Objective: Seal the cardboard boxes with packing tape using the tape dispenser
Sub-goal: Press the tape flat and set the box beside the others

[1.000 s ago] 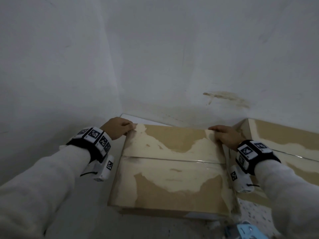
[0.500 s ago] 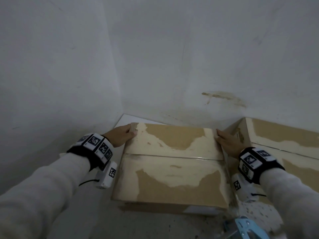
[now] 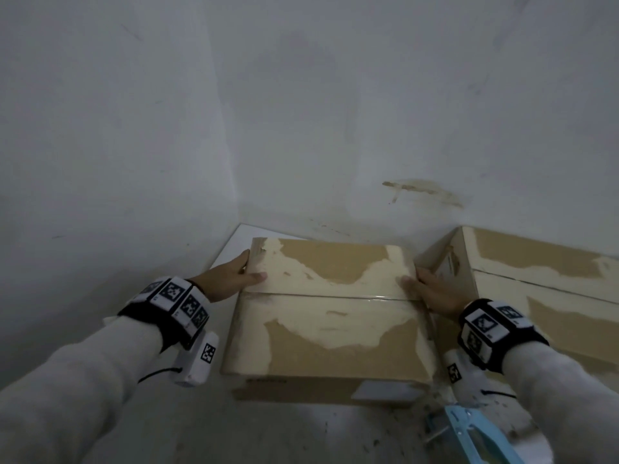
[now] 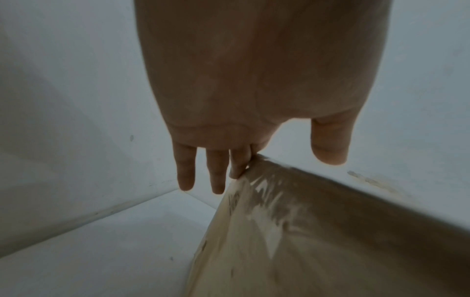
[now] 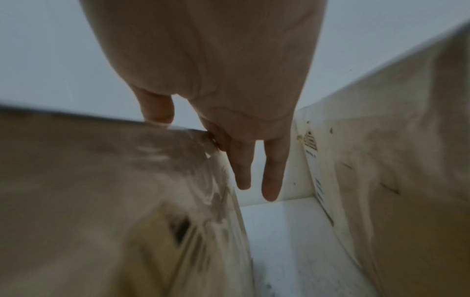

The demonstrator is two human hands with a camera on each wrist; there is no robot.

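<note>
Both hands slid nearer — seemingly flat, flanking the cardboard box (image 3: 326, 306).

The middle box (image 3: 321, 309) sits close to the corner walls (image 3: 301, 128), with open floor (image 3: 231, 249) along its left side, only a narrow gap (image 5: 279, 231) to the second box (image 3: 542, 289) on the right — and a blue tape dispenser (image 3: 469, 433) near its front corner.

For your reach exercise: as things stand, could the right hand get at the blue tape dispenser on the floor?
Probably yes. The dispenser lies uncovered just below the right hand's wrist, nothing between them. The hand must first leave the box, whose side its straight fingers touch.
</note>
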